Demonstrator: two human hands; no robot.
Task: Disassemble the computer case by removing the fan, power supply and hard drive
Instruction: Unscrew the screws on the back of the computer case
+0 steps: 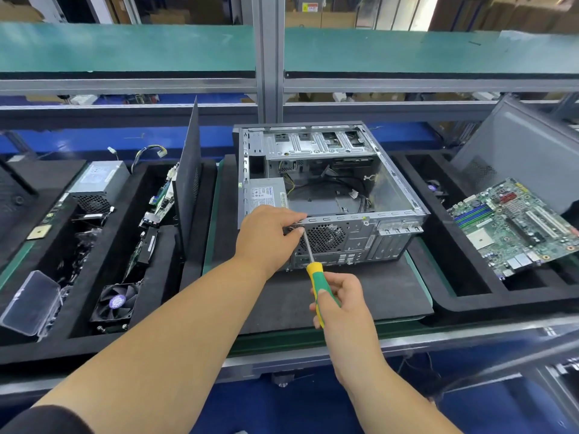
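Left hand (pixel 269 234) grips near top edge of computer case (pixel 332 195). Right hand (pixel 340 300) holds screwdriver (pixel 318 281), tip at case's rear panel.

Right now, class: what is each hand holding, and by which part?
The right hand grips the screwdriver by its green-and-yellow handle. The left hand holds the computer case at its rear top edge, by the fan grille.

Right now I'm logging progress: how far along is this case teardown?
The computer case lies open with no motherboard visible inside. In hand: the right hand holds a screwdriver to the rear panel while the left hand steadies the edge. The power supply remains inside; fan and hard drive can't be confirmed.
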